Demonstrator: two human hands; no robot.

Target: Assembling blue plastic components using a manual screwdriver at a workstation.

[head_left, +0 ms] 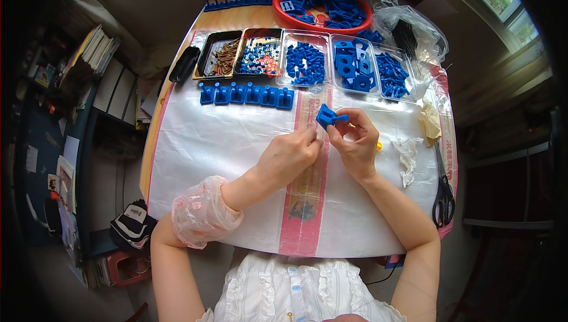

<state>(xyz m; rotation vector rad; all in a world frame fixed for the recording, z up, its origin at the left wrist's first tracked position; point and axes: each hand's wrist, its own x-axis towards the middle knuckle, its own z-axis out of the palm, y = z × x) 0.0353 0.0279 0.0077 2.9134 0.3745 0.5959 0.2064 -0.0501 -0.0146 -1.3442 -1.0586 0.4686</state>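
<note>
1. Two bare hands work over a bench covered with a white plastic sheet, seen from above. The forearms come in from the near edge; the left one wears a frilled pink sleeve guard.
2. The left hand is closed, fingertips pinched together right beside the other hand. What it pinches is too small to tell.
3. The right hand is clamped on a small blue clip, raised just off the sheet and tilted toward the left hand, seemingly so both hands can meet on it. Something yellow peeks out behind the right hand.
4. To the right lie a crumpled white wrapper, a cream cloth and black scissors along the bench edge, within reach.
5. Beyond the hands, a row of blue clips lies side by side, apparently set apart from loose stock.
6. Farther back stand sorted trays: brown screws, mixed small washers, then three clear trays of blue parts, each kind kept separate.
7. Farthest, a red bowl holds more blue parts, with a clear bag beside it.
</note>
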